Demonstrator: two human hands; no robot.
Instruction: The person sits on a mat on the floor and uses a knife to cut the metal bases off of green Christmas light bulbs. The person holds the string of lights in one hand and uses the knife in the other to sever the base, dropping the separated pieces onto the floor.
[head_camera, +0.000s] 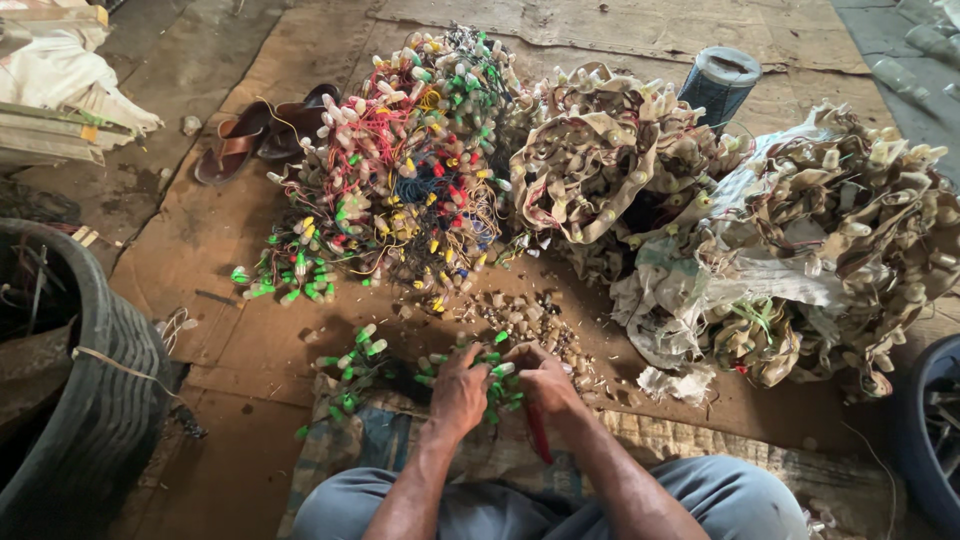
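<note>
Bundle of green-capped wired bulb holders (490, 380) grasped by left hand (458, 392) and right hand (545, 378), fingers clenched on it, red-handled tool (538, 432) beneath right hand, multicoloured wire heap (410, 170) beyond.

The person's left hand (459, 390) and right hand (545, 378) meet over a small bunch of green-capped bulbs on green wire (495, 380), fingers closed around it. A red-handled tool (538, 432) lies just below the right hand, against the woven mat (660, 435). Beyond the hands, a scatter of loose pale bulbs (520, 315) lies on the cardboard floor (250, 340). Behind that scatter rises a heap of multicoloured wired bulbs (410, 170); right of the heap sits a tangle of dusty beige bulb strings (800, 230). Left of the heap lie 2 brown sandals (260, 135). A black tyre (90, 400) stands far left.
</note>
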